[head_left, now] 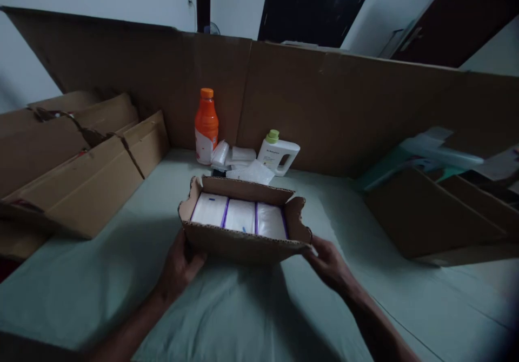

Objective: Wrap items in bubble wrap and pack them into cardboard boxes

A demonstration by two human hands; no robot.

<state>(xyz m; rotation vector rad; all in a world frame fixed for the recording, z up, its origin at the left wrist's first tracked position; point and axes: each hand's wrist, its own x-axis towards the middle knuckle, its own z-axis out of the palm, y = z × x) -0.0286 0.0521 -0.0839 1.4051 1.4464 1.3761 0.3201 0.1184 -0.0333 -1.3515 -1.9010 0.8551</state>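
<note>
Between my two hands is a small open cardboard box (243,246) with torn, uneven edges. Inside it, three white packs (240,216) with purple edges sit side by side; their kind I cannot make out. My left hand (180,265) grips the box's near left corner, thumb against the front wall. At the right end, my right hand (326,259) is closed on the lower corner, its fingers partly hidden by the box. Just behind the box lie clear plastic wrappings (253,172), beside a white jug with a green cap (279,154).
An orange bottle (206,124) stands at the back against a tall cardboard wall (324,102). Several open cardboard boxes (93,173) line the left side. Another box (430,216) on the right has green and clear plastic items sticking out. Pale green cloth (133,265) covers the surface.
</note>
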